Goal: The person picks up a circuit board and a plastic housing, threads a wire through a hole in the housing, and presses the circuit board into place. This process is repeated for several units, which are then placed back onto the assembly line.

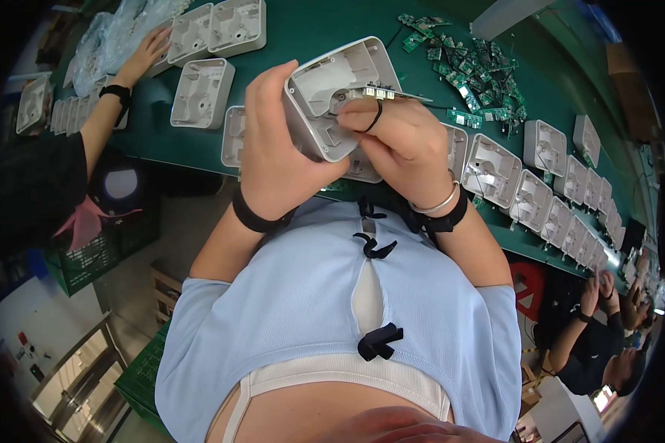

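Note:
My left hand [273,144] grips a white plastic housing [332,74] by its side and lifts it above the bench, tilted with its hollow inside showing. Pinched in my right hand [403,140] is a small circuit board [380,92] with white connectors along its edge. The board sits at the opening of the housing, partly hidden by my fingers. Whether it touches the inside wall I cannot tell. Beneath my hands, more white housings [233,136] stand on the green bench.
A heap of green circuit boards [488,81] lies on the green bench top [303,22] at the far right. Rows of white housings [491,170] run along the right edge. At left, a co-worker's hand [151,52] reaches to housings beside clear plastic bags [111,40]. Other people work at right.

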Tool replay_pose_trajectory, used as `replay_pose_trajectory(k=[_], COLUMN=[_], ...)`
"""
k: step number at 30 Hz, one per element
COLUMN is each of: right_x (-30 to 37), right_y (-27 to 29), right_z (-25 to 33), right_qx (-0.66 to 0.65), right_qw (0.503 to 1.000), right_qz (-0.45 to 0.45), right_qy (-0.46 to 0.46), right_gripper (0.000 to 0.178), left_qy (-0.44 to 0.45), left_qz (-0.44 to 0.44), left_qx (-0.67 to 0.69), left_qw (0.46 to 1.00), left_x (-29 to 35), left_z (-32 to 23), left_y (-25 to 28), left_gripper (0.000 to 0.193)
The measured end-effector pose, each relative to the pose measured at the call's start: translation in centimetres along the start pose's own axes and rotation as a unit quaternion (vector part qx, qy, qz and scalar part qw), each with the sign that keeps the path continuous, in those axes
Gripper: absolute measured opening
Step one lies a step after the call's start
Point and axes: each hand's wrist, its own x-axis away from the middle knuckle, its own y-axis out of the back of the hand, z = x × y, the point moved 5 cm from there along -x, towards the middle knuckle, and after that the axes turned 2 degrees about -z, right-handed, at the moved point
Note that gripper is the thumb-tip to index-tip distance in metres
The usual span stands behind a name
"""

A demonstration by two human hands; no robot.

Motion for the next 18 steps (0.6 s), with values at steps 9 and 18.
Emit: replay_pose_trajectory(k=[9, 18], right_x=[1.5, 0.9], right_y=[-1.1, -0.7], right_z=[-0.1, -1.3], right_qx=[0.007, -0.023], right_qw=[0.996, 0.986], right_qz=[-0.071, 0.112], right_qy=[-0.053, -0.124], right_gripper=[0.025, 0.018], left_qy=[-0.002, 0.059], left_qz=[0.008, 0.047], left_qx=[0.032, 0.077], left_qw=[0.999, 0.994], left_x=[0.6, 1.3], left_z=[-0.2, 0.9], left_y=[-1.0, -1.4], left_gripper=[0.105, 0.103])
